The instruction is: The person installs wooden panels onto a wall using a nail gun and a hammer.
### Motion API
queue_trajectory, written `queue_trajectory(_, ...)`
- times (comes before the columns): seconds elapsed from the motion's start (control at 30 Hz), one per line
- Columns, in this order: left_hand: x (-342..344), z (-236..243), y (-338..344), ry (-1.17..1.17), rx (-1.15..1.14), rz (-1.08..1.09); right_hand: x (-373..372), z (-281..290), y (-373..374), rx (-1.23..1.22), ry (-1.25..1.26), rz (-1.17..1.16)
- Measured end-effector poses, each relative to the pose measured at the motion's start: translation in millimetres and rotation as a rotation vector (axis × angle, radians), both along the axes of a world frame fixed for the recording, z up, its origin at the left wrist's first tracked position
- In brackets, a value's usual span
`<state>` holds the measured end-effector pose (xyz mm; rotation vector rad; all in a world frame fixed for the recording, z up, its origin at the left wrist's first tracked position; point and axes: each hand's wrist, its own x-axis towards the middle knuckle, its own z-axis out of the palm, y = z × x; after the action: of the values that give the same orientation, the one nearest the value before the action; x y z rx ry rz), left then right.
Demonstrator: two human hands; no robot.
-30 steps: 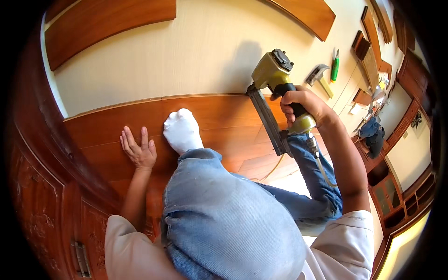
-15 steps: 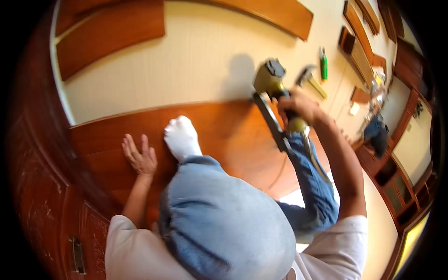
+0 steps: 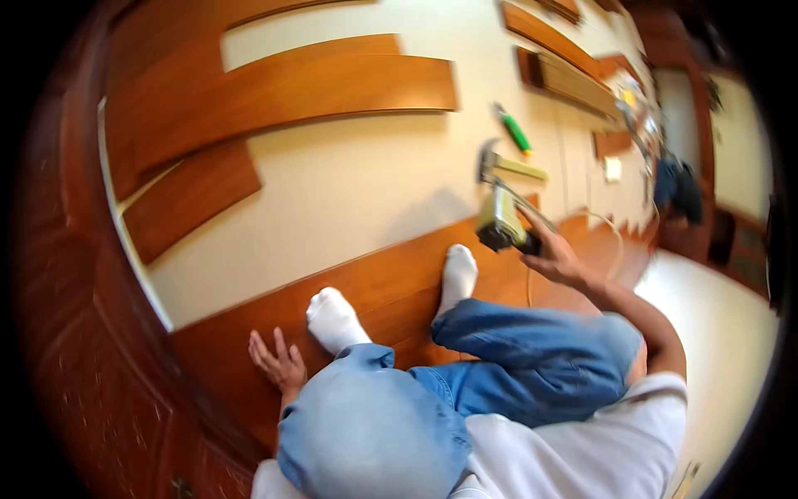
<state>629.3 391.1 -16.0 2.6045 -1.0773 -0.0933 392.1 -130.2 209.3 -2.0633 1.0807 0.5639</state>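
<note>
The right hand [image 3: 555, 254] was curled around the black grip of a pneumatic nail gun [image 3: 500, 220] with a pale olive-gold metal body, a black cap at its end and a long narrow dark magazine; the thumb lay on the near side of the grip and the fingers, fairly straight, on the far side. The tool was tipped over, its cap facing down toward the wearer, just beyond the toes of the right foot. The left hand [image 3: 278, 362] held nothing: its fingers were spread apart, palm down on the glossy reddish-brown wooden flooring [image 3: 391, 293]. Two feet in white socks [image 3: 335, 320] rested on those boards between the hands, below faded blue denim jeans [image 3: 532, 358]. A thin yellowish hose [image 3: 621, 245] curved to the right of the right hand. Just past the nail gun lay a claw hammer with a grey head and a yellowish handle [image 3: 521, 168], and near it a green-handled knife [image 3: 515, 133]. Farther out, loose reddish-brown wooden planks [image 3: 332, 90] overlapped on the cream-coloured floor [image 3: 332, 179], and at the left stood dark red carved wooden panelling [image 3: 83, 274].
</note>
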Motion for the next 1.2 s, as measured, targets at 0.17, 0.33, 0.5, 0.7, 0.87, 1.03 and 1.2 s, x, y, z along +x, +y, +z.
queue_trajectory(0.17, 9.5, 20.4, -23.2, 0.164, -0.136, 0.271, 32.0, 7.3, -7.4, 0.529, -0.356, -0.587)
queue_trajectory(0.33, 50.5, 39.0, -84.9, 0.108, -0.289, 0.017, 52.1, -25.5, -10.9, 1.097, -0.687, -0.9)
queue_trajectory(0.5, 64.6, 86.2, -176.9, 0.103, -0.409, -0.462, 60.2, -39.7, -14.5, 1.382, -0.819, -0.812)
queue_trajectory(0.7, 33.4, 110.2, -285.1, 0.182, -0.603, -0.934, 82.1, -76.1, -13.0, 1.264, -0.753, -0.766)
queue_trajectory(0.87, 9.1, 105.2, -316.7, 0.279, -0.49, -1.035, 55.1, -109.6, 23.1, 1.298, -1.005, -1.006)
queue_trajectory(1.03, 11.7, 80.9, -313.8, 0.331, -0.606, -1.001, 46.1, -125.8, 31.6, 1.432, -0.943, -1.243)
queue_trajectory(1.2, 26.8, 96.6, -320.9, 0.386, -0.568, -1.079, 43.6, -129.5, 44.5, 1.537, -1.079, -1.322)
